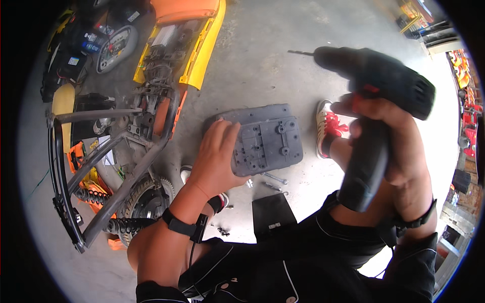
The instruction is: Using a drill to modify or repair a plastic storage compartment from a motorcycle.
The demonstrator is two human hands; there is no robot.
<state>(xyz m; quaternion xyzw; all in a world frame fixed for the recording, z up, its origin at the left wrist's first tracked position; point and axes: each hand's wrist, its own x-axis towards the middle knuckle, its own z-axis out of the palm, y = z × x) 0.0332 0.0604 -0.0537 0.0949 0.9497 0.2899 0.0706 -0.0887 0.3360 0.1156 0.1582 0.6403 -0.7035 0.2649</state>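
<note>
In my right hand is a black cordless drill, its fingers wrapped round the grip. A thin bit in its chuck points left, raised above the floor and apart from the panel. My left hand grips the left side of a dark grey plastic panel, fingers over the top and thumb along the lower edge. The panel's moulded side, with ribs and round screw bosses, faces up. Close below it on the floor lie a combination wrench and a small metal tool.
A stripped vehicle frame with a tyre and yellow-orange body panels stands at the left. A flat black piece and small dark screws lie near my legs. Parts and tools line the far right edge.
</note>
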